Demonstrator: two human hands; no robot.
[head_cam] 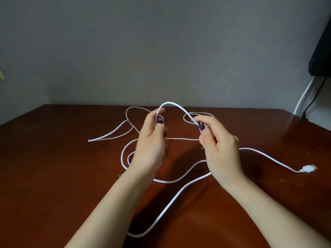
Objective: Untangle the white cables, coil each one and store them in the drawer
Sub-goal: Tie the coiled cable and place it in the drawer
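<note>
Left hand, right hand pinch white cable arch; its run behind hands hidden.

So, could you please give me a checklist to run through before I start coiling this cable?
1. Grip: left hand and right hand both pinch the raised white cable: ok.
2. End free: the USB plug lies loose on the table: ok.
3. Clear of the thin cable, which runs beneath the hands: cannot tell.
4. Slack straightened: loops wind across the table: not ok.
5. Drawer open and within reach: not in view, cannot tell.
</note>
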